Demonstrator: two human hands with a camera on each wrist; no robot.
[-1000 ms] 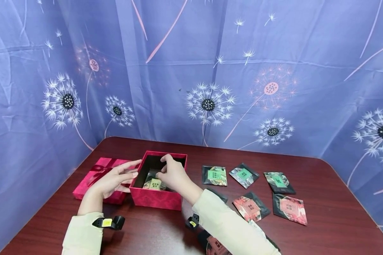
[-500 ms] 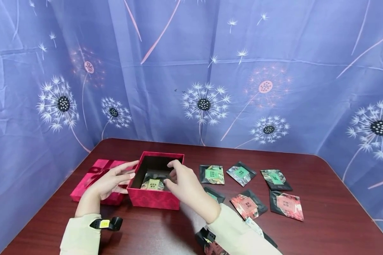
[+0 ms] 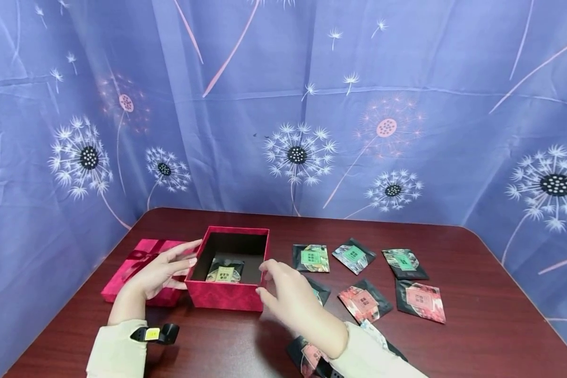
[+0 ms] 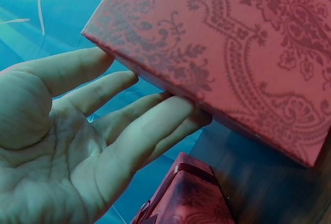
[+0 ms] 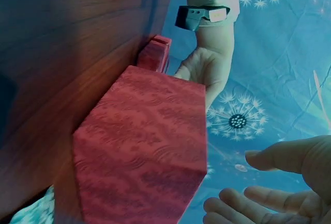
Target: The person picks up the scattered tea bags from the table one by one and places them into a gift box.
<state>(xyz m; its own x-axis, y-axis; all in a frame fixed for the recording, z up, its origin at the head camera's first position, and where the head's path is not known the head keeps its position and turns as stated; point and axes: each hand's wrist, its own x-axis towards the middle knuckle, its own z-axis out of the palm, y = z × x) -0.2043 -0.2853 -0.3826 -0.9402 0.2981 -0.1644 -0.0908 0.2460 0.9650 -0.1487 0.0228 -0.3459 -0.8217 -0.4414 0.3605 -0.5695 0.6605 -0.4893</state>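
Observation:
A red patterned gift box [image 3: 224, 297] stands lidless on the table, one dark tea sachet [image 3: 225, 273] with a yellow label lying inside. Its left side is touched by my left hand [image 3: 163, 274], whose extended fingers [image 4: 147, 128] lie along the box's edge in the left wrist view. Just off the front right corner of the box, my right hand [image 3: 290, 294] hovers with nothing in it. Thumb and fingers are spread apart in the right wrist view, with the box wall [image 5: 145, 125] beside them.
Behind the left hand lies the red lid [image 3: 128, 270] with a ribbon bow. Several sachets are spread to the right, among them green-labelled [image 3: 311, 257] and red-labelled [image 3: 420, 300] ones. A patterned curtain [image 3: 245, 126] hangs behind the table [image 3: 217, 349].
My right hand has withdrawn from inside the box, moving right and toward me. The yellow-labelled sachet stays in the box, now fully uncovered. The left hand keeps its place at the box's side.

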